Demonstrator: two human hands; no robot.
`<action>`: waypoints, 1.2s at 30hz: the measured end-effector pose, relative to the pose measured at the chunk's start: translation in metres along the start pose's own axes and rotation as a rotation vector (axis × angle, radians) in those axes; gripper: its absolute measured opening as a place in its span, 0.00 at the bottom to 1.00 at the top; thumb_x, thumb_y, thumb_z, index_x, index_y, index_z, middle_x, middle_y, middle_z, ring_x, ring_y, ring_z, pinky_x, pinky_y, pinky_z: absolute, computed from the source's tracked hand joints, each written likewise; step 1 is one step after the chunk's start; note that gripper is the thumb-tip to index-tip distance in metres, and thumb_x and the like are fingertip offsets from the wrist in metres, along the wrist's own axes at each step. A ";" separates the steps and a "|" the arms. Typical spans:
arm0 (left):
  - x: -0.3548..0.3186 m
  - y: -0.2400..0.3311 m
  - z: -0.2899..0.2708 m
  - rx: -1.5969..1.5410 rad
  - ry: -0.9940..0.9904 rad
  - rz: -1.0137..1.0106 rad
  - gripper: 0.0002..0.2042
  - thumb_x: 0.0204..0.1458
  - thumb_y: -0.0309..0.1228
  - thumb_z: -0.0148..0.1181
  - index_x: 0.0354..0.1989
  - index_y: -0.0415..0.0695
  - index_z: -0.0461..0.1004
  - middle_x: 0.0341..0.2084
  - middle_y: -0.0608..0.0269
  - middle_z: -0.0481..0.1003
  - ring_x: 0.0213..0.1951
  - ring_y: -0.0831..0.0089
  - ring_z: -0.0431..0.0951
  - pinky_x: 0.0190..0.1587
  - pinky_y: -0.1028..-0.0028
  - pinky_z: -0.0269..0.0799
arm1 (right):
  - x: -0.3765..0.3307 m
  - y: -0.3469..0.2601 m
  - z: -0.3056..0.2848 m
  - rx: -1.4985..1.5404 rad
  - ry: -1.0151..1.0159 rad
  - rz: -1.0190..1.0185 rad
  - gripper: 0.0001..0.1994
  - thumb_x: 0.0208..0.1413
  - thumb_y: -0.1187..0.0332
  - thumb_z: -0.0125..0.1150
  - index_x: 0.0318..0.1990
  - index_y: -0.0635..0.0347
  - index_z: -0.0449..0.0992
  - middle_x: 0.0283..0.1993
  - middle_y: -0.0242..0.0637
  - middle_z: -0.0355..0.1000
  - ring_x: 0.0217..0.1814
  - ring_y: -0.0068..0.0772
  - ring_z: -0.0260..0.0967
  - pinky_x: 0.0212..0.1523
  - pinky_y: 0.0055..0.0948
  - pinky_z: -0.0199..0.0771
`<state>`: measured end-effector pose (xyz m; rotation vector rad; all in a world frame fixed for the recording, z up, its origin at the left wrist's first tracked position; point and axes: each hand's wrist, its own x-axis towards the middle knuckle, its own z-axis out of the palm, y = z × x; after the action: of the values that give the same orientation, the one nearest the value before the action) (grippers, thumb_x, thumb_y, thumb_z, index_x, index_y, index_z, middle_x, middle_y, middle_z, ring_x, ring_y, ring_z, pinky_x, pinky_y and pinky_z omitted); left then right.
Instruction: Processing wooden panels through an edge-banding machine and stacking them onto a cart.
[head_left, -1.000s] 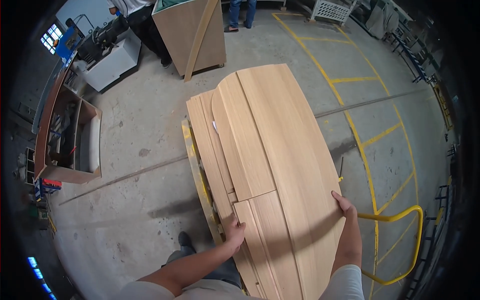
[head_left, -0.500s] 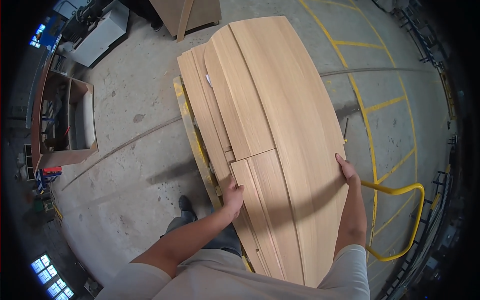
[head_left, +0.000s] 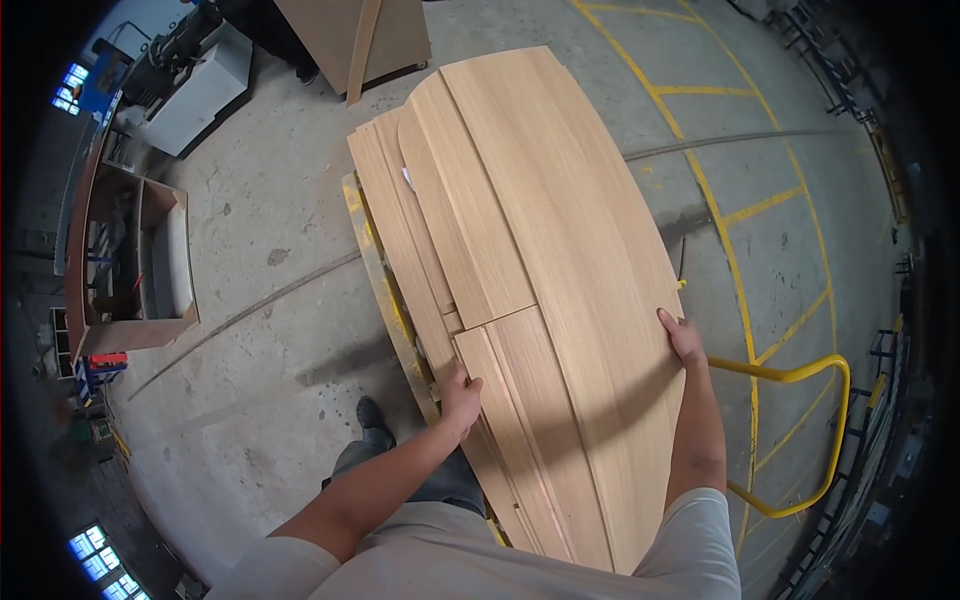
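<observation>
Gripping top panel point(head_left: 560, 280) on the stack point(head_left: 400, 230) over the yellow cart point(head_left: 375, 270), left hand point(head_left: 460, 395) clamped on its near-left edge, right hand point(head_left: 685, 340) on its right edge, hands apart; probably mid-lift, next needing level, even raising.

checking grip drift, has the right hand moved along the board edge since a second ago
No. The right hand grips the same spot on the top board edge, just above the yellow rail.

A woodworking workshop is showing here: long pale wooden boards point(head_left: 540, 280) are lying stacked on yellow-lined grey concrete floor point(head_left: 250, 330), grey machinery point(head_left: 195, 75) standing at eleven o'clock.
</observation>
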<state>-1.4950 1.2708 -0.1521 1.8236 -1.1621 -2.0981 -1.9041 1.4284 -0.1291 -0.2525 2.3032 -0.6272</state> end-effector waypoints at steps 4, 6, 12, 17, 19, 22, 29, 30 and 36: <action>-0.016 0.014 -0.017 0.341 0.096 0.212 0.31 0.53 0.24 0.54 0.67 0.43 0.52 0.61 0.53 0.60 0.60 0.63 0.63 0.59 0.73 0.58 | -0.011 -0.005 0.029 -0.161 0.241 -0.066 0.39 0.48 0.42 0.61 0.53 0.75 0.69 0.34 0.52 0.75 0.40 0.40 0.75 0.44 0.37 0.71; -0.021 0.026 -0.015 0.494 0.225 0.443 0.32 0.51 0.25 0.56 0.67 0.44 0.52 0.64 0.49 0.55 0.63 0.57 0.59 0.61 0.70 0.57 | -0.023 -0.004 0.035 -0.226 0.365 -0.083 0.36 0.50 0.41 0.58 0.50 0.71 0.72 0.33 0.51 0.75 0.39 0.44 0.74 0.42 0.39 0.71; -0.024 0.058 -0.004 1.492 -0.330 1.039 0.34 0.49 0.35 0.58 0.67 0.49 0.54 0.68 0.52 0.46 0.68 0.51 0.45 0.68 0.55 0.41 | -0.034 -0.024 0.039 -0.321 0.462 -0.072 0.29 0.54 0.40 0.50 0.34 0.63 0.75 0.31 0.49 0.74 0.38 0.52 0.72 0.39 0.43 0.70; -0.022 0.052 0.021 1.619 -0.476 1.041 0.34 0.50 0.43 0.57 0.67 0.52 0.54 0.68 0.53 0.48 0.68 0.51 0.46 0.68 0.51 0.40 | -0.037 0.003 0.027 -0.308 0.633 -0.209 0.28 0.53 0.43 0.54 0.46 0.61 0.77 0.38 0.46 0.74 0.43 0.46 0.72 0.45 0.41 0.70; -0.018 0.047 0.021 1.652 -0.544 1.073 0.34 0.50 0.44 0.57 0.67 0.51 0.54 0.68 0.51 0.47 0.68 0.48 0.46 0.67 0.50 0.41 | -0.044 -0.006 0.037 -0.364 0.840 -0.289 0.27 0.50 0.50 0.60 0.52 0.60 0.73 0.47 0.48 0.70 0.49 0.50 0.66 0.51 0.43 0.66; 0.000 0.037 0.010 1.671 -0.513 1.144 0.36 0.50 0.45 0.58 0.67 0.47 0.53 0.67 0.43 0.45 0.67 0.40 0.45 0.65 0.45 0.43 | -0.068 -0.011 0.083 -0.277 0.802 -0.327 0.31 0.52 0.50 0.56 0.60 0.59 0.63 0.64 0.56 0.55 0.66 0.53 0.51 0.66 0.50 0.47; -0.008 0.033 0.019 1.800 -0.588 1.119 0.39 0.49 0.43 0.60 0.68 0.45 0.50 0.67 0.38 0.41 0.67 0.37 0.42 0.64 0.42 0.42 | -0.274 0.098 0.160 -0.261 0.679 -0.165 0.35 0.52 0.43 0.55 0.63 0.53 0.61 0.68 0.51 0.50 0.69 0.54 0.47 0.67 0.56 0.44; -0.006 0.032 0.017 1.806 -0.576 1.150 0.39 0.49 0.42 0.61 0.68 0.44 0.49 0.67 0.38 0.40 0.67 0.37 0.42 0.64 0.41 0.43 | -0.298 0.114 0.163 -0.261 0.687 -0.082 0.37 0.50 0.41 0.56 0.64 0.51 0.61 0.69 0.50 0.48 0.69 0.54 0.47 0.67 0.58 0.43; -0.002 0.037 0.011 1.843 -0.584 1.104 0.40 0.49 0.41 0.60 0.69 0.46 0.46 0.68 0.40 0.38 0.67 0.36 0.41 0.64 0.41 0.42 | -0.326 0.161 0.167 -0.315 0.788 0.130 0.41 0.45 0.36 0.56 0.65 0.45 0.59 0.70 0.44 0.47 0.69 0.53 0.47 0.66 0.63 0.41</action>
<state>-1.5180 1.2517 -0.1280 -0.0732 -3.5133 -0.4878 -1.5533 1.6208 -0.1182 0.0148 3.1496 -0.3152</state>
